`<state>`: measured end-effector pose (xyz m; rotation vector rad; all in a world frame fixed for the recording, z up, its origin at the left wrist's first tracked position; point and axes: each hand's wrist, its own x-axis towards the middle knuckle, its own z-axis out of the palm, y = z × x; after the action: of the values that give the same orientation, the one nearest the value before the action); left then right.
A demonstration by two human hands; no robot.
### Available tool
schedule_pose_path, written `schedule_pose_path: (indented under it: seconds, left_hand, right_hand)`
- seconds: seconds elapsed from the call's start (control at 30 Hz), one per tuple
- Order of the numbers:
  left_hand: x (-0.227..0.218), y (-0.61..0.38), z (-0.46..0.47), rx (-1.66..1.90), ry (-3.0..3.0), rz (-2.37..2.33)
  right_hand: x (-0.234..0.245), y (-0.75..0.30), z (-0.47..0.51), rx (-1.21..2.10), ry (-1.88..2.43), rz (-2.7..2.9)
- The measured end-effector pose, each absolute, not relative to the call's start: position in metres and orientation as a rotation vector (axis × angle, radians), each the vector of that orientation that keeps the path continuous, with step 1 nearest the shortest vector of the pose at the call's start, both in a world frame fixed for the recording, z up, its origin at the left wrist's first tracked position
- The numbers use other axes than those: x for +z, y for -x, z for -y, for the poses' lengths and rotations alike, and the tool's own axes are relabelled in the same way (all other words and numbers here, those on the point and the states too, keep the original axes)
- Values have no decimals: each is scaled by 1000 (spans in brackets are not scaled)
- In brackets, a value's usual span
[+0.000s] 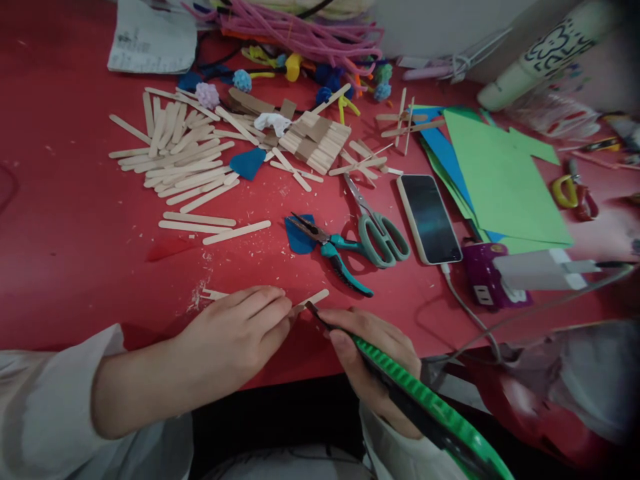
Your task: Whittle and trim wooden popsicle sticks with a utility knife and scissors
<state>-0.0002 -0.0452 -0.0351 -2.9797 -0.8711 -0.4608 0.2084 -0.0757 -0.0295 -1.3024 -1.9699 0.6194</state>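
My left hand (235,333) lies flat on a wooden craft stick (314,297) at the near edge of the red table (70,220), its fingers pressing the stick down. My right hand (373,353) is closed round a green and black utility knife (415,393). The knife's blade tip touches the stick just past my left fingertips. Wood shavings lie around the stick.
A pile of craft sticks (175,157) and a glued stick panel (316,141) lie further back. Teal pliers (330,250), scissors (377,230), a phone (429,217), green and blue paper sheets (500,173), pipe cleaners (300,33) and a charger (487,273) with cable fill the right side.
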Motion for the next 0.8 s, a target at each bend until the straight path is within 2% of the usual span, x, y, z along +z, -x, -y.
schedule_pose_path:
  seconds: [0.47,0.8]
  left_hand:
    - [-37,-1,47,-475,2983,886]
    - [-38,-3,46,-495,2936,891]
  right_hand:
    - [-26,-202,65,620,1213,2008]
    - [-36,-200,72,660,1380,1745]
